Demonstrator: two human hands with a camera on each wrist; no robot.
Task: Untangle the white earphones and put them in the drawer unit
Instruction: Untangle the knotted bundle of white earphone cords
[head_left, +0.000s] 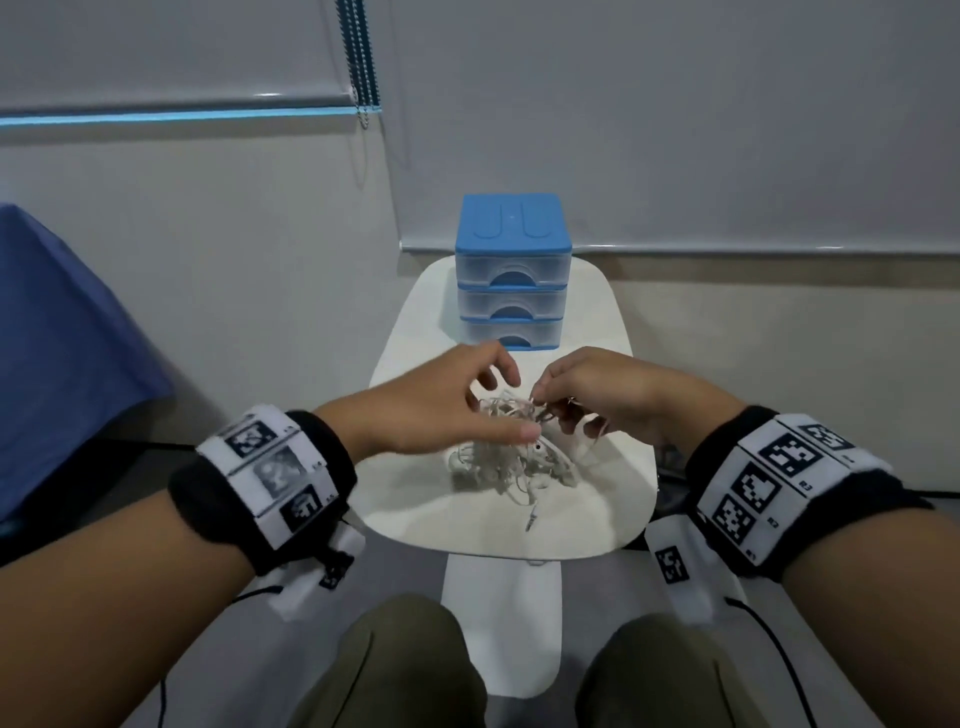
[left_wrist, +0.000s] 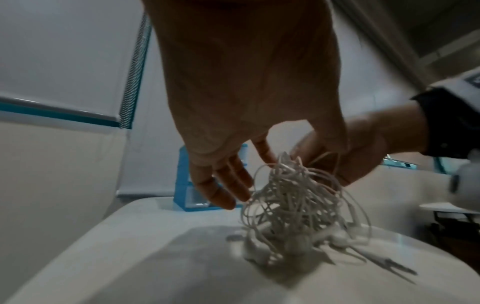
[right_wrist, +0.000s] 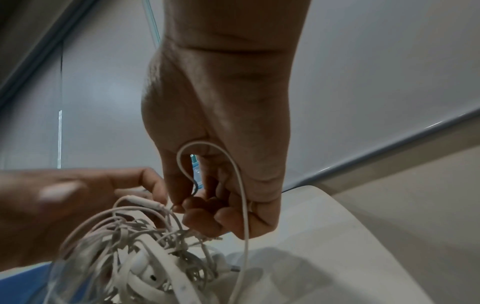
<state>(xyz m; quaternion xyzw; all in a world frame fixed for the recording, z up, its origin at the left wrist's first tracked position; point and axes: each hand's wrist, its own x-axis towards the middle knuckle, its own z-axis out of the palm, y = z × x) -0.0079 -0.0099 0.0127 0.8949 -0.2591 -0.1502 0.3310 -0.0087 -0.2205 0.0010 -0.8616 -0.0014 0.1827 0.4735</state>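
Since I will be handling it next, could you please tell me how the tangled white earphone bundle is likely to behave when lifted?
The earphones are thin looping cord, so probably floppy and light. The loops interlock densely, so the clump likely rises together as the right hand pulls its pinched strand. The dangling plug may swing or snag.

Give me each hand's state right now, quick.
Left hand: open, fingers spread over the white earphones, holding nothing that can be seen.
Right hand: curled, pinching an earphone cord.
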